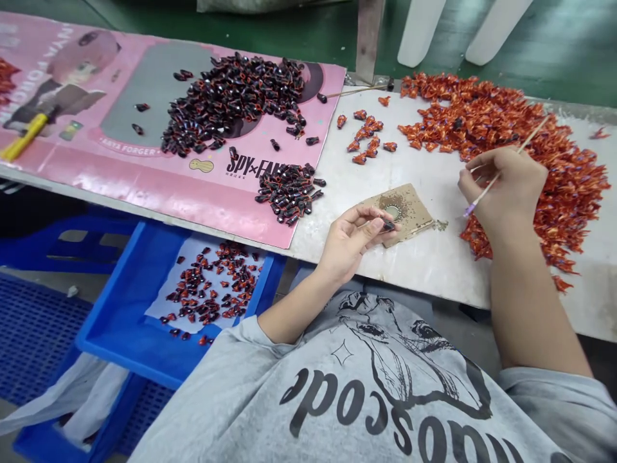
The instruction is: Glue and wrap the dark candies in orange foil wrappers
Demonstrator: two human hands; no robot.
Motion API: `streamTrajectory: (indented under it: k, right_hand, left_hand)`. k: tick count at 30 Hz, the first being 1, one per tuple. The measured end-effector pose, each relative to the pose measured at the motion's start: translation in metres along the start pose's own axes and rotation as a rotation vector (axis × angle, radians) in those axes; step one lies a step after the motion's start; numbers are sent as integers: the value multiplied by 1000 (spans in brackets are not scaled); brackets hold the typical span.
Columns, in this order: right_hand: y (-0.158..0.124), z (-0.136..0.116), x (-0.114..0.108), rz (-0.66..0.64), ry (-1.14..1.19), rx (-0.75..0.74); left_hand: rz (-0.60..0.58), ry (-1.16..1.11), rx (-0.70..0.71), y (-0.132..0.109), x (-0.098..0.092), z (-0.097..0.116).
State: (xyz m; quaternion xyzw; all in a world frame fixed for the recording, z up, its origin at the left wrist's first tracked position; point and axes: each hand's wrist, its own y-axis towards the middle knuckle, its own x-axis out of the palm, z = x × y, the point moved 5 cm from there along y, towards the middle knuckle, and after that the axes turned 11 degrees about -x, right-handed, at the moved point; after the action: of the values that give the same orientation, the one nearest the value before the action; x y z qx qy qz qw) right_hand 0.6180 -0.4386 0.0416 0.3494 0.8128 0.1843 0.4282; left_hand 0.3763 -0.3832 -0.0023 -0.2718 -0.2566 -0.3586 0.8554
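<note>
White surface [419,161]: runs across the view in front of the person.
Pink mat [193,209]: printed with cartoon figures and lettering, covering the left part of the surface.
Blue tray [118,315]: below the surface's front edge, on the left; black-and-orange pieces [205,283] lie scattered in it on a white sheet [166,276].
Orange heap [569,186]: many small pieces spread over the right side of the surface.
Black heap [236,96]: orange-edged pieces, piled towards the mat's back right.
Right hand [513,186]: fingers closed around a thin stick [486,190], lilac end pointing down and left; in view, it overlaps the orange heap.
Left hand [349,238]: thumb and fingers pinching one black piece [388,225].
Smaller black cluster [289,193]: at the mat's right edge, nearer the person.
Cardboard [412,215]: stained and speckled, on the surface, partly behind the left hand.
Black piece: held over the cardboard, well apart from the stick's lilac end.
</note>
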Motion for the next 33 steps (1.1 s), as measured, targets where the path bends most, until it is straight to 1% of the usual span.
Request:
streamTrajectory:
  k: [1, 2, 4, 6, 8, 11, 13, 16, 18, 20, 22, 24, 26, 29, 31, 33]
  right_hand:
    - [-3, -16, 1, 30, 148, -16]
    - [-7, -31, 4, 27, 343, -14]
    - [-17, -59, 11, -23, 654, -16]
    - [-26, -79, 16, -46, 733, -39]
    - [-33, -90, 18, -71, 698, -97]
    - [-38, -93, 17, -40, 646, -162]
    - [-38, -90, 15, -25, 647, -152]
    - [-38, -87, 14, -70, 612, -106]
    - [-38, -86, 14, -85, 573, -105]
    - [-38, -86, 14, -62, 533, -126]
    - [-39, -88, 13, -11, 451, -211]
    - [-40, -94, 12, 17, 346, -354]
    - [-42, -100, 14, -12, 281, -475]
    - [-42, -103, 16, -101, 297, -541]
    - [-40, -102, 16, -153, 323, -526]
    - [-39, -99, 18, -201, 361, -445]
  left_hand:
    - [-11, -8, 6, 0, 2, 0]
    - [-22, -18, 11, 0, 4, 0]
    - [-37, -49, 18, 0, 9, 0]
    - [-36, -86, 16, 1, 12, 1]
    - [-30, -107, 3, 3, 14, 0]
    - [-35, -100, -13, 6, 14, -3]
    - [-53, -98, -7, 7, 15, -4]
    - [-80, -105, 20, 7, 17, -2]
    - [-91, -91, 47, 6, 18, -1]
    - [-94, -72, 58, 5, 19, -1]
    - [-93, -77, 33, 5, 19, -4]
    - [-83, -111, -13, 6, 17, -10]
    - [-70, -159, -55, 6, 14, -14]
    - [-72, -222, -88, 6, 10, -12]
    - [-96, -235, -92, 5, 10, -7]
    - [-122, -224, -89, 4, 10, -2]
